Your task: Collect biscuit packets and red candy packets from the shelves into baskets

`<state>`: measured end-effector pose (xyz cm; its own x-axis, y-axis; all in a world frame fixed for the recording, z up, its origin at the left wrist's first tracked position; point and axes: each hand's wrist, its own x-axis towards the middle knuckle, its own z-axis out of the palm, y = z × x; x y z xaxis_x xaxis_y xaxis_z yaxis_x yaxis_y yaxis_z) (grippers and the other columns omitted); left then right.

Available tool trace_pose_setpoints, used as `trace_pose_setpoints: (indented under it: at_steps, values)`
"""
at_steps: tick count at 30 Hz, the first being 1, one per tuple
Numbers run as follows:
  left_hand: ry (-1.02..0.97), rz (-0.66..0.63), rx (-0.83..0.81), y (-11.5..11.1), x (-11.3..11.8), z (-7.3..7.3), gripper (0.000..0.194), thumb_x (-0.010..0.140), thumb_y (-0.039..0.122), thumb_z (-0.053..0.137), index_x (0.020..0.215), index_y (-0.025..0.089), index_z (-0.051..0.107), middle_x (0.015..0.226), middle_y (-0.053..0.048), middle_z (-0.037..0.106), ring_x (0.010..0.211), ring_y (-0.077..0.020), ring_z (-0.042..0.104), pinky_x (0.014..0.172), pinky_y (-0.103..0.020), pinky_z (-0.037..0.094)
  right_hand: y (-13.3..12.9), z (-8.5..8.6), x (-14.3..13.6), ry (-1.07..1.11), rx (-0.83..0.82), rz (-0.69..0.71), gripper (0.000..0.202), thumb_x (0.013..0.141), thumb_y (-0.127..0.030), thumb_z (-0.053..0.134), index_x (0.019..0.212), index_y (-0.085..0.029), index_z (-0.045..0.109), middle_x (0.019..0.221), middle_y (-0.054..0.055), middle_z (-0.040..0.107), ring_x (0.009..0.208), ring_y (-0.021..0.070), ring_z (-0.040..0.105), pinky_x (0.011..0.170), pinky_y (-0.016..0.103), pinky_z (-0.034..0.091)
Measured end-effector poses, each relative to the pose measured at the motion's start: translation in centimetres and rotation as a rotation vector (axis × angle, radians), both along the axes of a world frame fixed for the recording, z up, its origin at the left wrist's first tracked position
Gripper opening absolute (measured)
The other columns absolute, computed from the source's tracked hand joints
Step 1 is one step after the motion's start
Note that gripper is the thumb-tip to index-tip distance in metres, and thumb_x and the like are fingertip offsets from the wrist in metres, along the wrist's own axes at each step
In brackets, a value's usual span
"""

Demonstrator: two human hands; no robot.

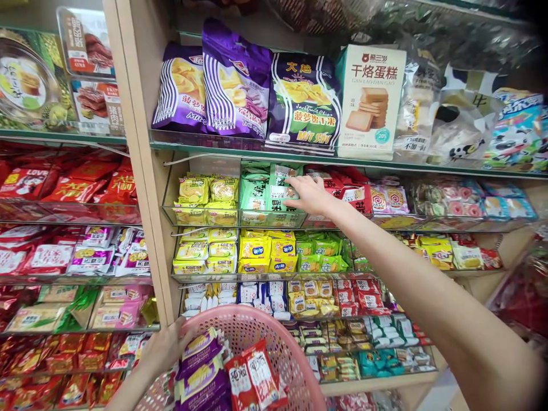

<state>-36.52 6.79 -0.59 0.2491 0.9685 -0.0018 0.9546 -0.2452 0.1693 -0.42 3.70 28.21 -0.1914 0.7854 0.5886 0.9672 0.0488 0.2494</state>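
My right hand (309,194) reaches to the shelf bin of green snack packets (256,191), its fingers spread at their right side, with red packets (357,194) just beyond. Nothing shows in its grasp. Low on the left, my left hand (165,347) holds the rim of a pink perforated basket (299,365), its fingers slightly blurred at the edge. Inside the basket lie purple biscuit packets (203,379) and red-and-white packets (257,377).
Large purple chip bags (237,85) and a cake box (372,103) stand on the glass shelf above. Yellow packets (268,251) fill bins below. A wooden divider (141,142) separates the left shelves, which hold red packets (29,181).
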Motion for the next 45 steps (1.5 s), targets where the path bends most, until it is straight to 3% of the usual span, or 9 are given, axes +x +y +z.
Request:
trace_pose_setpoints:
  at_steps: [10,19,26,29,32,34,37,41,45]
  values:
    - [-0.016,0.002,-0.017,0.6,-0.1,-0.6,0.063,0.079,0.059,0.025,0.116,0.014,0.049,0.1,-0.018,0.066,0.097,-0.0354,0.06,0.076,-0.042,0.044,0.3,0.4,-0.2,-0.046,0.041,-0.05,0.051,0.074,-0.041,0.059,0.119,-0.018,0.047,0.109,0.013,0.049,0.103,0.0313,0.043,0.082,0.044,0.031]
    - [-0.03,-0.002,-0.035,0.5,0.0,0.0,0.063,0.08,0.056,0.025,0.118,0.013,0.048,0.104,-0.019,0.065,0.101,-0.0358,0.058,0.078,-0.043,0.044,0.3,0.9,0.0,-0.006,-0.034,-0.023,0.036,0.072,-0.045,0.061,0.093,-0.016,0.059,0.102,0.01,0.053,0.1,0.0301,0.044,0.078,0.041,0.032]
    - [-0.009,-0.021,-0.021,0.3,0.1,0.3,0.065,0.08,0.058,0.023,0.116,0.011,0.049,0.102,-0.019,0.066,0.101,-0.0356,0.058,0.077,-0.042,0.044,-0.9,1.3,-0.6,0.097,0.004,0.004,0.027,0.072,-0.041,0.061,0.081,-0.016,0.057,0.074,0.004,0.059,0.08,0.024,0.053,0.073,0.036,0.031]
    - [0.014,-0.011,-0.022,0.0,0.1,0.4,0.063,0.081,0.057,0.023,0.117,0.012,0.048,0.1,-0.019,0.066,0.097,-0.0362,0.06,0.074,-0.042,0.044,-2.1,1.8,-0.6,0.144,0.067,0.09,0.027,0.072,-0.04,0.062,0.083,-0.016,0.056,0.075,0.004,0.06,0.078,0.0222,0.054,0.07,0.033,0.033]
    - [0.042,-0.015,-0.015,-0.3,0.3,0.7,0.061,0.083,0.055,0.021,0.116,0.013,0.049,0.097,-0.019,0.067,0.092,-0.0371,0.062,0.071,-0.043,0.044,-3.8,1.7,-1.0,0.318,0.091,0.272,0.029,0.069,-0.04,0.064,0.081,-0.014,0.056,0.077,0.004,0.059,0.077,0.0193,0.053,0.068,0.032,0.038]
    - [0.053,-0.013,-0.018,-0.4,0.5,0.9,0.06,0.083,0.056,0.02,0.113,0.014,0.05,0.096,-0.019,0.067,0.091,-0.0365,0.062,0.071,-0.042,0.044,-5.1,0.5,-1.8,0.571,0.047,0.412,0.033,0.067,-0.041,0.066,0.082,-0.013,0.056,0.077,0.002,0.058,0.074,0.0168,0.053,0.066,0.032,0.042]
    - [0.077,0.002,-0.015,-0.5,0.7,1.0,0.06,0.082,0.059,0.021,0.11,0.016,0.051,0.097,-0.018,0.067,0.093,-0.0343,0.062,0.071,-0.039,0.045,-7.3,-3.1,-3.4,1.107,-0.191,0.603,0.037,0.066,-0.041,0.067,0.088,-0.015,0.054,0.08,0.002,0.059,0.069,0.0136,0.057,0.061,0.03,0.048]
    - [0.09,-0.006,-0.015,-0.7,0.9,1.1,0.062,0.08,0.063,0.022,0.111,0.017,0.05,0.095,-0.017,0.068,0.092,-0.032,0.062,0.07,-0.036,0.045,-10.0,-10.4,-5.9,1.726,-0.626,0.681,0.033,0.068,-0.036,0.068,0.092,-0.017,0.054,0.083,0.002,0.063,0.067,0.0111,0.061,0.063,0.027,0.053]
    - [0.12,0.007,-0.014,-0.9,1.3,1.3,0.062,0.08,0.063,0.023,0.112,0.018,0.05,0.096,-0.017,0.067,0.093,-0.0312,0.062,0.071,-0.036,0.045,-12.0,-17.8,-8.0,2.151,-0.779,0.627,0.028,0.07,-0.034,0.067,0.091,-0.018,0.056,0.086,0.002,0.065,0.069,0.0101,0.062,0.069,0.024,0.053]
